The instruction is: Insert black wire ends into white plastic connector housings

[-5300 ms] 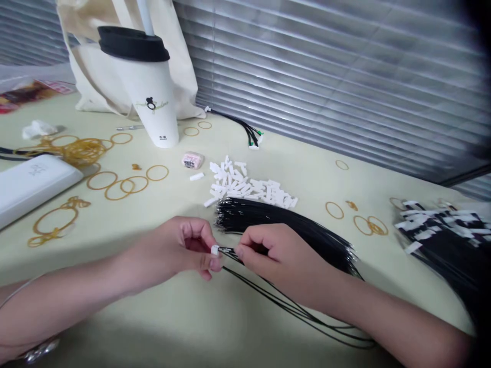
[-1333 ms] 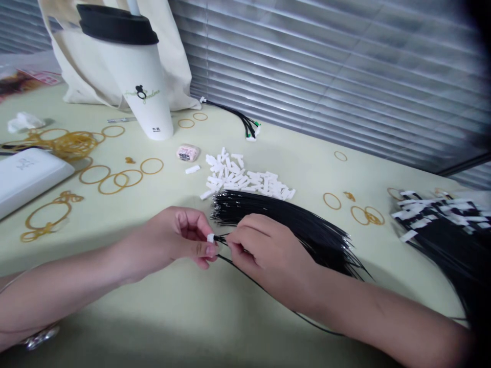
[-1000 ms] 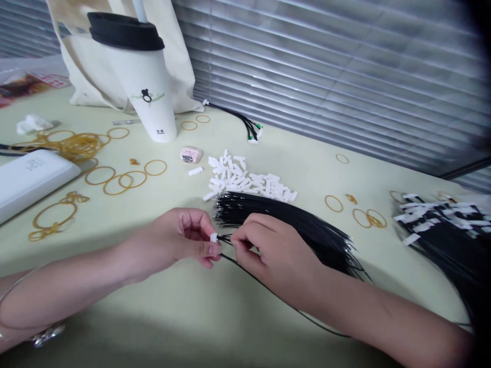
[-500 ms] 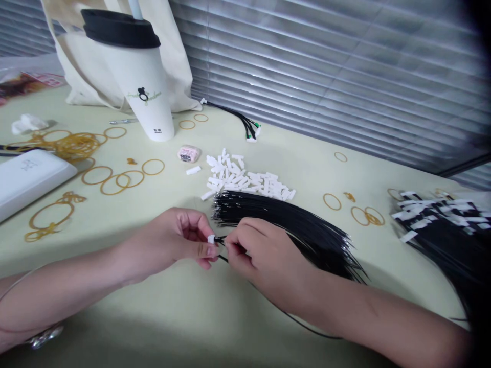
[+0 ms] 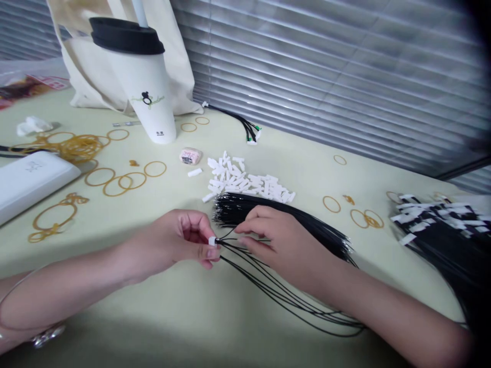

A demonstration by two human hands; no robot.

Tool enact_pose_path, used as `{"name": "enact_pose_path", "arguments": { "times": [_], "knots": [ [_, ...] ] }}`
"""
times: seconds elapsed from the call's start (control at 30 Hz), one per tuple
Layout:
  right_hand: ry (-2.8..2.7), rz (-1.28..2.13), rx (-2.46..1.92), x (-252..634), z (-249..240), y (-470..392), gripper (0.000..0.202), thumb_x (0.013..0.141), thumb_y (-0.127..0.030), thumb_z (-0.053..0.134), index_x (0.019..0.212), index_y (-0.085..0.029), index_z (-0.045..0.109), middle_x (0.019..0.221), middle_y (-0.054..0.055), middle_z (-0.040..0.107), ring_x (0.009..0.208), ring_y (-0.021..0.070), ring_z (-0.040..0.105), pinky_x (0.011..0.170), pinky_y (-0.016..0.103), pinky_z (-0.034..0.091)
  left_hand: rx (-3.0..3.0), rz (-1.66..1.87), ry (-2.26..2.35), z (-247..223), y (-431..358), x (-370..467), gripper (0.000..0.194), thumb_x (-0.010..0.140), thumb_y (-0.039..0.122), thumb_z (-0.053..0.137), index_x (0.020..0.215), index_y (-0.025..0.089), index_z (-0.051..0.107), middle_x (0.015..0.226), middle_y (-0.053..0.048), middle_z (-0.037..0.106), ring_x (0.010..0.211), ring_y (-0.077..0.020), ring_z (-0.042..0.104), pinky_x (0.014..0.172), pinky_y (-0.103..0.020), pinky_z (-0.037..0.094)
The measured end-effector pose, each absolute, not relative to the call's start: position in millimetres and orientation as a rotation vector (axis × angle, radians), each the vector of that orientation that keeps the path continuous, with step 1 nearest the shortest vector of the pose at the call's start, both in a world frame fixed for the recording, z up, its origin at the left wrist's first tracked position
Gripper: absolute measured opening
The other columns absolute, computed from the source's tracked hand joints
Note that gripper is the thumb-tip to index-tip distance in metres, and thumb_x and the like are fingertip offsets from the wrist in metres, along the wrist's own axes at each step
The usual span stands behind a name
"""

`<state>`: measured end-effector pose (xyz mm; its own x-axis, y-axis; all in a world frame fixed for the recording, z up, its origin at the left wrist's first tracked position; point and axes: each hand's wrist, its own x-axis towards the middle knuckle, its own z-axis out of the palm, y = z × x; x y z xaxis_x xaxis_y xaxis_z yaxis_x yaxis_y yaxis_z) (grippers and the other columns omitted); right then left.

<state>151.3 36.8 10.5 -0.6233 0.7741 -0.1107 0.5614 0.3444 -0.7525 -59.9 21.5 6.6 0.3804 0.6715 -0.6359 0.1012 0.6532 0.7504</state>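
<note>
Pinched between the thumb and fingers of my left hand [image 5: 192,243] is a small white connector housing [image 5: 212,240]. Several thin black wires [image 5: 276,286] run from it to the right, passing under my right hand and forearm. My right hand [image 5: 274,237] hovers beside these wires, thumb and forefinger apart. One wire rises close to its fingertips, with no grip on it that I can see. Just behind lies a thick bundle of loose black wires [image 5: 245,205] with bare silvery ends, partly covered by my right hand. A heap of white connector housings [image 5: 245,179] lies beyond it.
At the right edge is a pile of black wires with white connectors [image 5: 433,245]. Rubber bands [image 5: 84,148] lie about, mostly left. A white lidded cup [image 5: 149,97], a cloth bag [image 5: 180,76] and a white box-shaped device [image 5: 34,179] stand at the left. Blinds [image 5: 326,76] close off the back.
My right hand has let go its pinch at the connector and drawn slightly back, fingers parting. The wires now fan out below it. My left hand keeps its hold.
</note>
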Motion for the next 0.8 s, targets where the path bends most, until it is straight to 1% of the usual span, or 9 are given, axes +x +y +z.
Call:
{"name": "enact_pose_path", "arguments": {
  "times": [0.07, 0.17, 0.23, 0.33, 0.43, 0.53, 0.63, 0.7, 0.8],
  "knots": [
    [-2.349, 1.197, -1.14, 149, 4, 37, 0.015, 0.086, -0.026, 0.053, 0.09, -0.02, 0.067, 0.09, -0.001, 0.058, 0.081, 0.008, 0.051, 0.072, 0.021, 0.04, 0.808, 0.411, 1.145, 7, 21, -60, 0.018, 0.065, 0.016, 0.075, 0.066, 0.013, 0.057, 0.063, 0.001, 0.069, 0.062, -0.0103, 0.066, 0.06, -0.019, 0.055],
    [-2.323, 1.21, -1.064, 149, 6, 38, 0.015, 0.087, -0.02, 0.051, 0.082, -0.018, 0.065, 0.083, -0.002, 0.06, 0.076, 0.007, 0.052, 0.069, 0.02, 0.04, 0.815, 0.403, 1.152, 7, 22, -61, 0.017, 0.066, 0.016, 0.075, 0.066, 0.013, 0.058, 0.063, 0.001, 0.068, 0.062, -0.0102, 0.065, 0.06, -0.019, 0.055],
    [-2.312, 1.141, -1.083, 152, 17, 38, 0.018, 0.089, -0.021, 0.047, 0.082, -0.019, 0.063, 0.076, -0.003, 0.06, 0.07, 0.0071, 0.052, 0.064, 0.02, 0.039, 0.809, 0.424, 1.147, 7, 22, -61, 0.015, 0.067, 0.017, 0.074, 0.067, 0.014, 0.059, 0.064, 0.002, 0.068, 0.064, -0.0105, 0.065, 0.061, -0.019, 0.054],
    [-2.317, 0.918, -1.134, 158, 36, 30, 0.022, 0.091, -0.022, 0.041, 0.085, -0.02, 0.062, 0.077, -0.001, 0.06, 0.069, 0.0091, 0.052, 0.06, 0.022, 0.038, 0.773, 0.439, 1.141, 6, 24, -62, 0.013, 0.067, 0.018, 0.074, 0.072, 0.015, 0.062, 0.068, 0.002, 0.067, 0.066, -0.0104, 0.065, 0.063, -0.02, 0.054],
    [-2.4, 0.776, -1.072, 156, 41, 15, 0.017, 0.085, -0.016, 0.047, 0.073, -0.018, 0.059, 0.071, 0.001, 0.057, 0.062, 0.0105, 0.049, 0.056, 0.024, 0.037, 0.761, 0.419, 1.137, 5, 25, -62, 0.013, 0.069, 0.019, 0.073, 0.078, 0.016, 0.064, 0.072, 0.001, 0.067, 0.067, -0.0097, 0.064, 0.069, -0.022, 0.054],
    [-2.503, 0.748, -0.964, 148, 28, 4, 0.018, 0.076, -0.009, 0.053, 0.06, -0.017, 0.051, 0.059, 0.0, 0.051, 0.051, 0.01, 0.038, 0.048, 0.026, 0.03, 0.793, 0.406, 1.154, 7, 25, -61, 0.011, 0.073, 0.019, 0.069, 0.079, 0.014, 0.061, 0.073, 0.001, 0.067, 0.068, -0.0101, 0.064, 0.07, -0.023, 0.053],
    [-2.52, 0.79, -0.996, 141, 14, 5, 0.02, 0.074, -0.007, 0.05, 0.057, -0.016, 0.048, 0.057, -0.001, 0.049, 0.052, 0.0089, 0.038, 0.049, 0.025, 0.027, 0.808, 0.398, 1.17, 9, 24, -59, 0.011, 0.074, 0.017, 0.067, 0.081, 0.013, 0.059, 0.072, 0.001, 0.065, 0.068, -0.01, 0.063, 0.067, -0.02, 0.052],
    [-2.517, 0.887, -1.076, 139, 11, 10, 0.02, 0.074, -0.009, 0.048, 0.056, -0.015, 0.046, 0.057, -0.002, 0.049, 0.051, 0.0074, 0.039, 0.049, 0.024, 0.025, 0.8, 0.389, 1.154, 10, 25, -58, 0.012, 0.074, 0.017, 0.067, 0.081, 0.012, 0.059, 0.072, 0.001, 0.064, 0.068, -0.0099, 0.062, 0.066, -0.02, 0.052],
    [-2.493, 1.003, -1.117, 139, 12, 17, 0.02, 0.073, -0.013, 0.046, 0.054, -0.014, 0.044, 0.054, -0.003, 0.044, 0.05, 0.0064, 0.035, 0.049, 0.024, 0.022, 0.8, 0.394, 1.152, 11, 25, -57, 0.01, 0.075, 0.015, 0.065, 0.082, 0.011, 0.059, 0.072, 0.0, 0.064, 0.069, -0.01, 0.062, 0.065, -0.02, 0.051]
  ]
}}
